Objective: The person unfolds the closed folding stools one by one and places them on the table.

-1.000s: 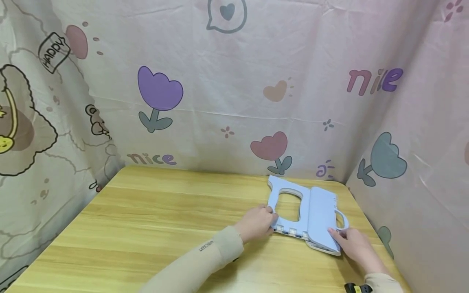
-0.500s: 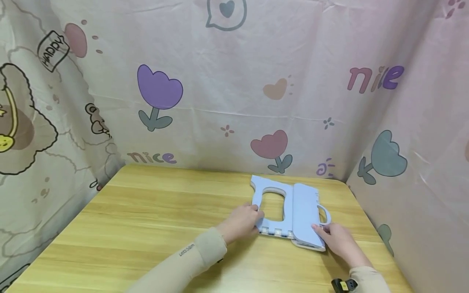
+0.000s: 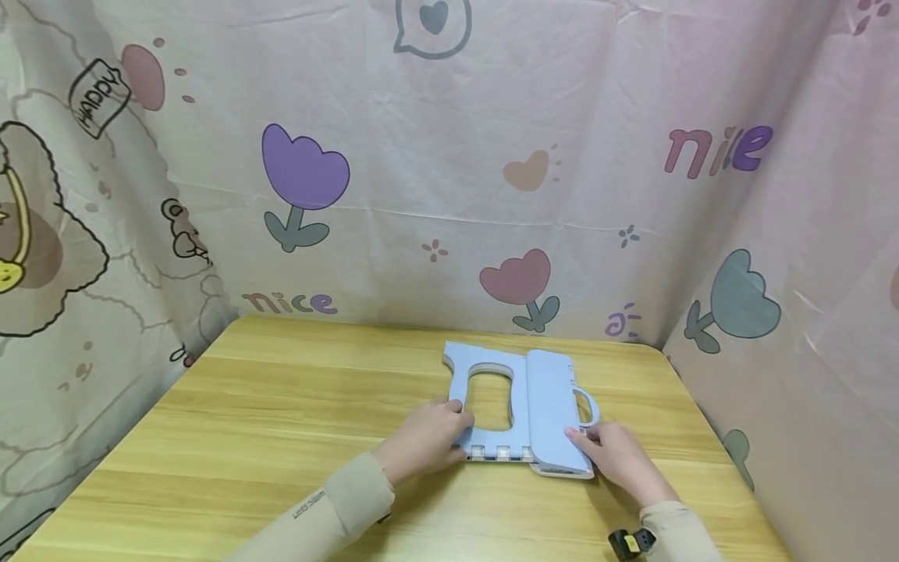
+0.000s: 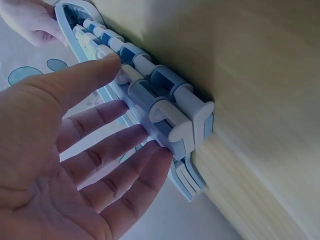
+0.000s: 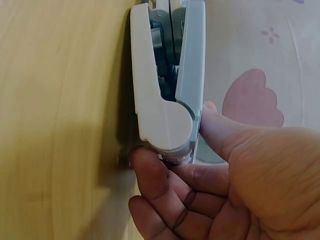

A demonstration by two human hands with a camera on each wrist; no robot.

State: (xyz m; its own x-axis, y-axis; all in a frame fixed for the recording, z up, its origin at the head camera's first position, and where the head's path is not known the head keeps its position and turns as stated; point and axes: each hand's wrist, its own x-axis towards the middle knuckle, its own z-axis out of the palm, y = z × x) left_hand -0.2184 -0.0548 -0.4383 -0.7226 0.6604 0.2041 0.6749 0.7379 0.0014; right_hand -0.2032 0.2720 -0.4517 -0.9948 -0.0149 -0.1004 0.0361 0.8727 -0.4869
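A light blue plastic folding step stool (image 3: 552,406) lies folded flat on the wooden table, right of the middle in the head view. One leg panel with a large cut-out faces left, and a looped carry handle (image 3: 588,407) sticks out to the right. My left hand (image 3: 427,435) holds the stool's left end; in the left wrist view its thumb (image 4: 87,82) touches the hinged edge and the fingers meet the side. With my right hand (image 3: 621,460) I grip the near right corner, thumb on top. The right wrist view shows curled fingers (image 5: 155,177) below the hinge end (image 5: 167,125).
The wooden table (image 3: 281,406) stretches away to the left of the stool. Printed curtains (image 3: 421,156) hang behind the table and along both its sides. A black and yellow device (image 3: 632,542) sits at the right wrist.
Both hands have moved the folding stool leftward across the table, turning it slightly. Their hold on it looks the same throughout.
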